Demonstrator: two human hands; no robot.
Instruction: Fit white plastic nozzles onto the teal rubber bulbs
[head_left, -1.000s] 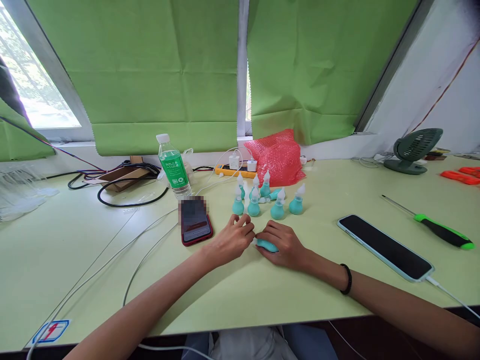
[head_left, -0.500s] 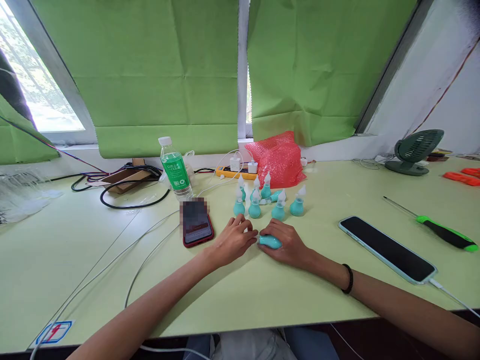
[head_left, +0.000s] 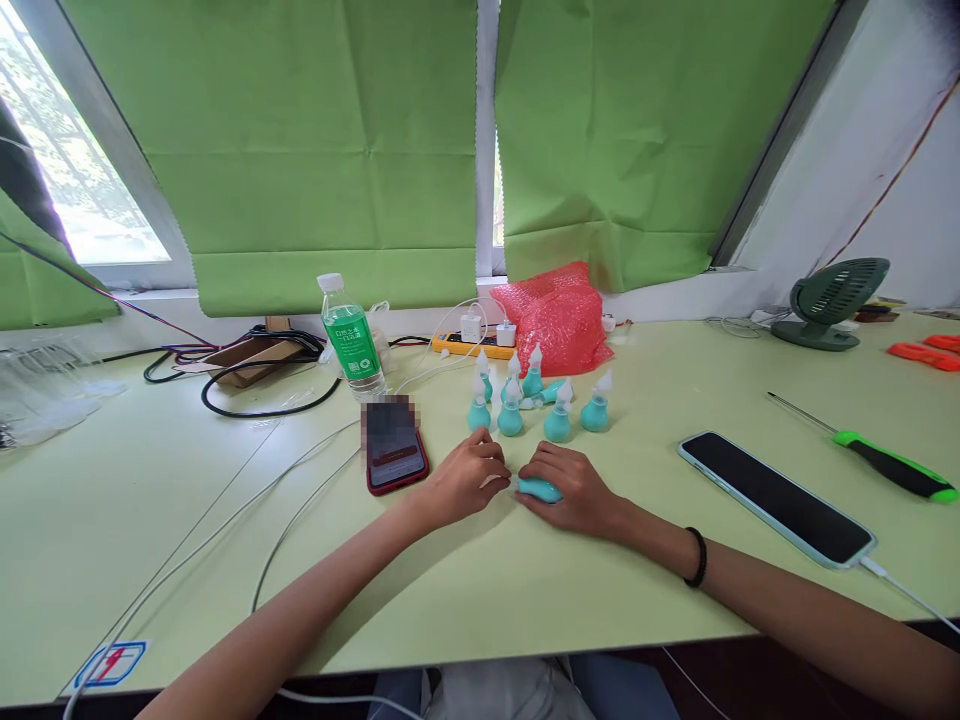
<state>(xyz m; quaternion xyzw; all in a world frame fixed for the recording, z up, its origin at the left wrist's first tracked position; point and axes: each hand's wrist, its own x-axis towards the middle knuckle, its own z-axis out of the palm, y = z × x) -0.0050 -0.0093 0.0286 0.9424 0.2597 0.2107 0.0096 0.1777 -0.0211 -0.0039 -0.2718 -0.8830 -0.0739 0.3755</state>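
Teal rounded glossy bulb [head_left: 540,490] partly hidden by right hand [head_left: 571,486]; contact with left hand [head_left: 471,476] too small to tell. Red-cased black phone [head_left: 396,450]: upper screen pixelated.

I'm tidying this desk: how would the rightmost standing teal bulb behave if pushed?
The teal bulb may tip fairly easily, since a narrow whitish top rises above its rounded body. Once over, that round body might make it roll.

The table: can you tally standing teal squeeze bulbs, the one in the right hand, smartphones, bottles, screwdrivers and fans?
Standing squeeze bulbs: 7
Squeeze bulb in right hand: 1
Smartphones: 2
Water bottle: 1
Screwdriver: 1
Desk fan: 1
Total: 13
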